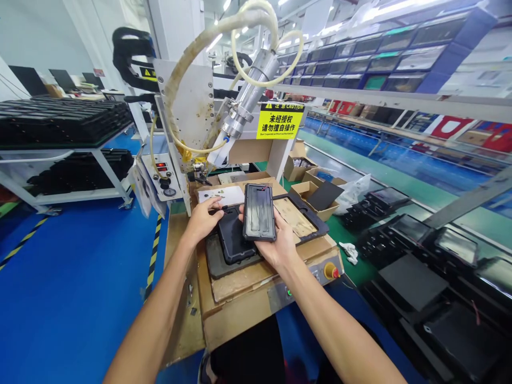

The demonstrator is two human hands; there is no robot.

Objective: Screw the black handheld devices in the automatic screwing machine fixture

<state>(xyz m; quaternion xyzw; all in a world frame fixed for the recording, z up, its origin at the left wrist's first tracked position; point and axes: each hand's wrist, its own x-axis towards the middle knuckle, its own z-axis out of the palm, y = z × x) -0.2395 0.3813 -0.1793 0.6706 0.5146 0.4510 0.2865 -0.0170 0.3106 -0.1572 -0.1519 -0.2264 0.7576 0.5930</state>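
Caution sign (pixel 280 121) bars unauthorized operation; right hand (pixel 276 242) grips phone frame (pixel 259 212), left hand (pixel 202 220) touches black fixture (pixel 234 240).

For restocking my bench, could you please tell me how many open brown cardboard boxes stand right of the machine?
3. One open brown cardboard box stands farthest back, another to its right, and the nearest holds a flat black sheet. Others may be hidden.

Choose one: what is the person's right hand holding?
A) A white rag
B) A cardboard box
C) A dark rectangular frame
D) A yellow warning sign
C. The right hand holds the dark rectangular frame up above the bench, its fingers against the frame's lower edge.
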